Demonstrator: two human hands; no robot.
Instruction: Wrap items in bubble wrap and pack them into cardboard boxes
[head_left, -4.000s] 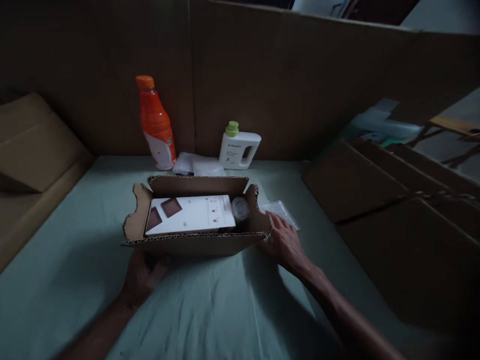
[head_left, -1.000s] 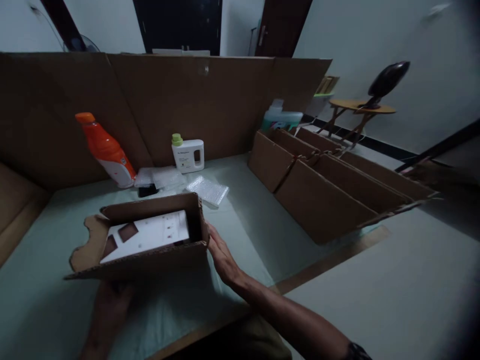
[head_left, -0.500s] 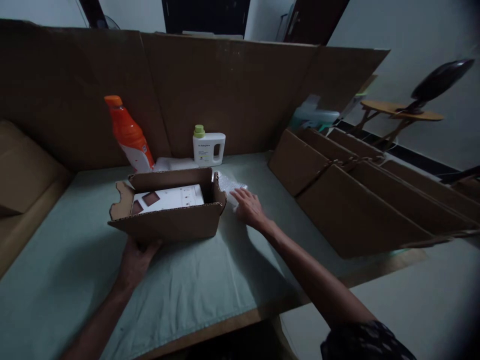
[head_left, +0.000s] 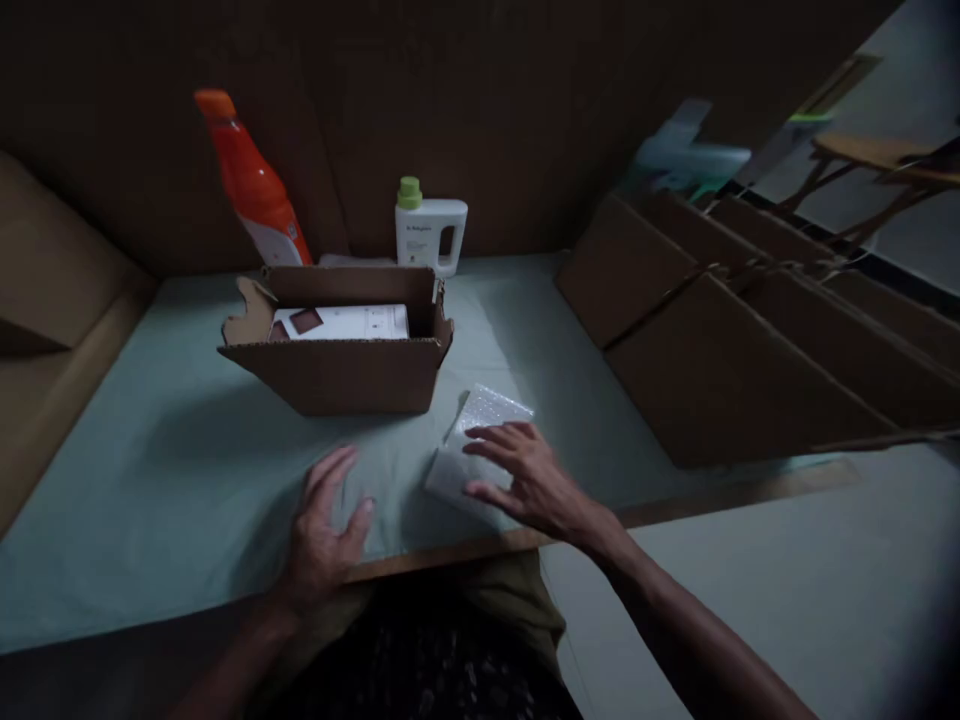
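Note:
Bubble wrap point(head_left: 491, 405) lies near the front edge of the cloth-covered table point(head_left: 195, 420). My right hand point(head_left: 525, 470) is over it with fingers spread; whether the fingertips press on it I cannot tell. My left hand point(head_left: 322, 525) is by the table's front edge, fingers apart and holding nothing. Beyond my hands stands an open cardboard box point(head_left: 360, 378) with notched end walls. Inside that box sits a white carton point(head_left: 349, 322) with brown squares printed on it.
Behind the box are an orange bottle point(head_left: 259, 190) and a white jug point(head_left: 426, 240) with a green cap. Large cardboard dividers point(head_left: 735, 370) stand at the right, with a pale blue plastic thing point(head_left: 690, 160) behind. Cardboard walls point(head_left: 487, 110) border the back and left.
My left hand has let go of the cardboard box and come back toward me. My right hand and the bubble wrap have moved nearer the front edge. The view has tilted down.

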